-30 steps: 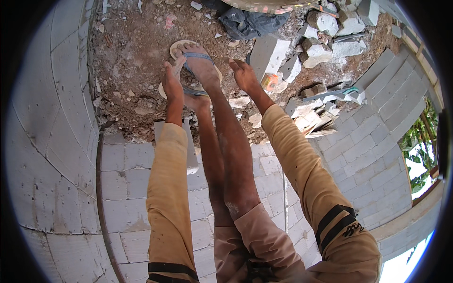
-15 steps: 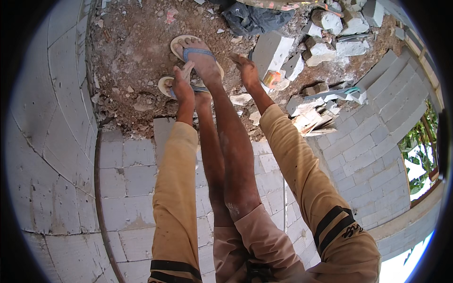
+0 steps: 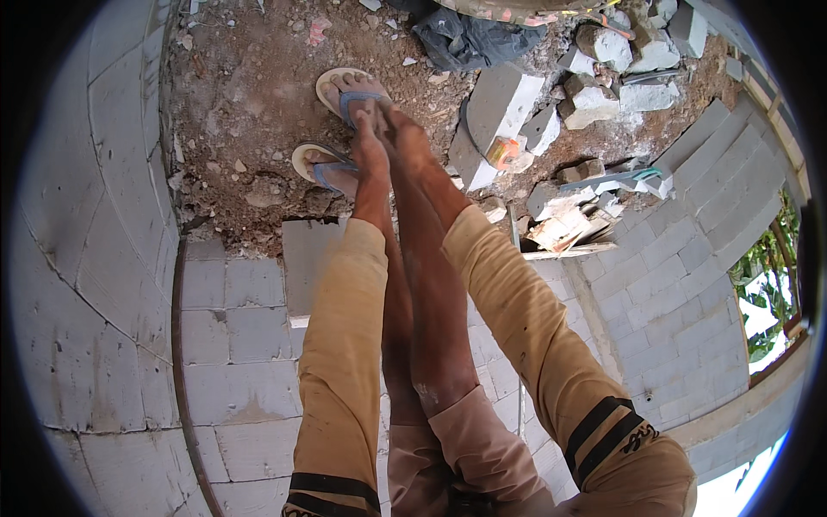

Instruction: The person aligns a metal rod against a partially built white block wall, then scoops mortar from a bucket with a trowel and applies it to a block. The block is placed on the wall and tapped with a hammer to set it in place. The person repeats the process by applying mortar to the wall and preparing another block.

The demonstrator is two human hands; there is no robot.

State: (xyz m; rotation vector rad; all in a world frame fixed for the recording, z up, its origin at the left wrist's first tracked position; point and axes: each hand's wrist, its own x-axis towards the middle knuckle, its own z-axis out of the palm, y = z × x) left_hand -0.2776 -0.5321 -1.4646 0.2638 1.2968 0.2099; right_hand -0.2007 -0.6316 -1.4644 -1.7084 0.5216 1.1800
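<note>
Though bulky, block point(image 3: 506, 96) near right hand point(image 3: 408, 145).

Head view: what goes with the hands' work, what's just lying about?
With the hands:
left hand and right hand, close together, no tool visible
blue-strapped sandals, worn, nearby

Probably just lying about:
orange object, perhaps a tape measure
large grey block
broken block pieces
black plastic sheet

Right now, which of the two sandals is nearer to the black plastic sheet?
The front sandal, higher in the picture, on the sheet's side. The rear sandal sits lower in view, nearer the pale block floor.
</note>
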